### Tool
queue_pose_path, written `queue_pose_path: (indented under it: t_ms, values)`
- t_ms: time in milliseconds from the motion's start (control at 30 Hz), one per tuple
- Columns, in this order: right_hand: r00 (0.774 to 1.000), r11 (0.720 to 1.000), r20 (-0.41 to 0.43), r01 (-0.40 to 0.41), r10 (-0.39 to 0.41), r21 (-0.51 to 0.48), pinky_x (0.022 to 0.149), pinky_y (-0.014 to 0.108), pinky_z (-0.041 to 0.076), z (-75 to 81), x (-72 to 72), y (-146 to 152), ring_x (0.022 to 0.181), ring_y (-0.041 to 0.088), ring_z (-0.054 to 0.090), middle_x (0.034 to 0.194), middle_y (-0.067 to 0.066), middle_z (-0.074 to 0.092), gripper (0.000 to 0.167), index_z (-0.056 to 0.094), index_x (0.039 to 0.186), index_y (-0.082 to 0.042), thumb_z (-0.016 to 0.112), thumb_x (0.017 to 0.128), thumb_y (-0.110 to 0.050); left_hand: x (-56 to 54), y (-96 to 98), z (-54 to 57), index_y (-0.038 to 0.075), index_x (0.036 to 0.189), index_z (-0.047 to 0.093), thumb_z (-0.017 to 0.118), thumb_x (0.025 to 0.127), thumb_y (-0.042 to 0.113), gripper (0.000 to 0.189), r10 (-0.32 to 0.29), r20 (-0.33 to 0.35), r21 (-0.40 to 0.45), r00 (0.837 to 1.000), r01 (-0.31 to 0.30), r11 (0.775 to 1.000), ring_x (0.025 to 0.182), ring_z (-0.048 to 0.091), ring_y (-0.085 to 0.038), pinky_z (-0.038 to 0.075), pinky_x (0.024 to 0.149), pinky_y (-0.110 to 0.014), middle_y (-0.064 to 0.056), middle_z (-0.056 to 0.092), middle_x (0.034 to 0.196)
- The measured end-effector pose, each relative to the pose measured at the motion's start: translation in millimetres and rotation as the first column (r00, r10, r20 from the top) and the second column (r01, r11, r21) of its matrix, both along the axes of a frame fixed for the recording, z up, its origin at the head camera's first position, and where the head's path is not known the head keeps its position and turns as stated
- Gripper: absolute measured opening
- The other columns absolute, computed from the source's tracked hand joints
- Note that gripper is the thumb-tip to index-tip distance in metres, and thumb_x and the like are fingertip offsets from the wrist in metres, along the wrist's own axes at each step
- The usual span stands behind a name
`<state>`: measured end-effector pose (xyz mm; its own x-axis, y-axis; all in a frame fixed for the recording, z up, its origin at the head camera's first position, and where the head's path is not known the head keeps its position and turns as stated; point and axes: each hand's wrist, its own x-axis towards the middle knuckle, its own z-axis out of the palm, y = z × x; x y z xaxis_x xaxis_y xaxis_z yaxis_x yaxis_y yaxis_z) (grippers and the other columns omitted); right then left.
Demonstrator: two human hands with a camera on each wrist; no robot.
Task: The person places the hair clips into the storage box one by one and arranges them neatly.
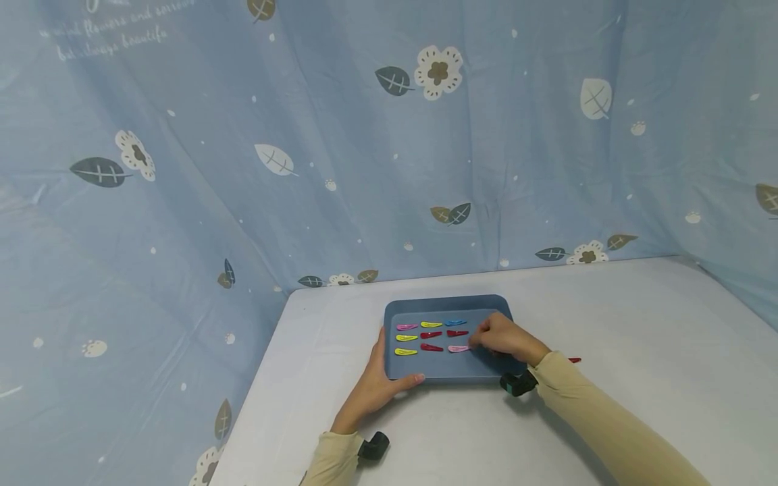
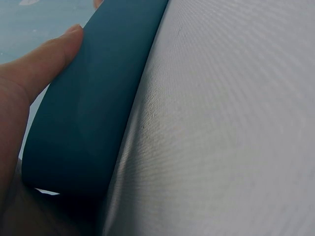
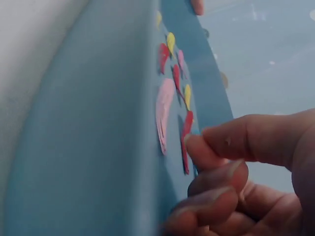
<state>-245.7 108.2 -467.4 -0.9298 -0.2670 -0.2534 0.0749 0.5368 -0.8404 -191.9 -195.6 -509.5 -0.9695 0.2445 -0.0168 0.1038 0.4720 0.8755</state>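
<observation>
A blue-grey tray (image 1: pixel 450 378) lies on the table with several snap hair clips set out in rows. My left hand (image 1: pixel 375 381) holds its near left corner, thumb along the front wall and fingers along the left side. In the left wrist view the thumb (image 2: pixel 64 49) rests at the tray's rim. Over the right part of the tray is my right hand (image 1: pixel 501 335), fingers curled, beside a pink hair clip (image 1: pixel 458 349). A red hair clip (image 3: pixel 186 137) shows close to its fingertips (image 3: pixel 199 150). I cannot tell whether anything is pinched between them.
Yellow hair clips (image 1: pixel 406 352) fill part of the left side, and a blue hair clip (image 1: pixel 456 322) lies in the back row. Outside the tray, another red clip (image 1: pixel 574 360) shows past the right sleeve. A patterned blue curtain (image 1: pixel 365 169) hangs behind the white table (image 1: pixel 638 324).
</observation>
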Motion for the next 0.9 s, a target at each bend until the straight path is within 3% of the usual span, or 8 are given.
queue_pose_path:
  t_ms: [200, 400, 667, 900]
  values:
    - [0.999, 0.995, -0.013, -0.050, 0.049, -0.084, 0.059, 0.028, 0.039, 13.4, -1.1, 6.4, 0.053, 0.013, 0.041, 0.053, -0.005, 0.041, 0.024, 0.074, 0.078, 0.003, 0.069, 0.095, -0.014, 0.0, 0.0, 1.5, 0.021, 0.168, -0.002, 0.086, 0.079, 0.050, 0.129, 0.001, -0.007, -0.001, 1.000, -0.001, 1.000, 0.161, 0.017, -0.034, 0.021, 0.125, -0.067, -0.008, 0.009, 0.176]
    - [0.995, 0.990, -0.051, -0.094, 0.089, -0.105, 0.068, 0.033, 0.042, 28.3, 4.0, 17.7, 0.056, 0.014, 0.040, 0.059, -0.003, 0.046, 0.027, 0.077, 0.106, 0.005, 0.065, 0.101, -0.018, 1.1, -0.2, 1.5, 0.021, 0.168, -0.002, 0.087, 0.080, 0.048, 0.128, -0.005, -0.008, 0.013, 1.000, 0.005, 1.000, 0.161, 0.016, -0.033, 0.020, 0.126, -0.065, -0.009, 0.008, 0.176]
    - [0.995, 0.994, -0.097, -0.037, 0.027, -0.101, 0.076, 0.034, 0.044, 44.7, 14.9, 37.7, 0.064, 0.020, 0.050, 0.064, -0.004, 0.052, 0.030, 0.075, 0.112, 0.001, 0.065, 0.103, -0.026, 0.9, 0.1, -0.4, 0.018, 0.168, -0.002, 0.087, 0.080, 0.048, 0.129, 0.003, -0.005, 0.008, 1.000, -0.003, 1.000, 0.161, 0.016, -0.034, 0.020, 0.126, -0.066, -0.009, 0.008, 0.176]
    - [0.982, 0.997, -0.177, 0.055, -0.065, -0.061, 0.064, 0.031, 0.047, 59.8, 25.3, 60.5, 0.070, 0.014, 0.052, 0.081, -0.001, 0.062, 0.037, 0.073, 0.117, 0.001, 0.066, 0.102, -0.032, 0.7, 0.6, -0.2, 0.019, 0.168, -0.002, 0.087, 0.079, 0.047, 0.129, 0.001, -0.012, 0.010, 1.000, -0.001, 1.000, 0.161, 0.015, -0.034, 0.020, 0.126, -0.066, -0.010, 0.008, 0.176]
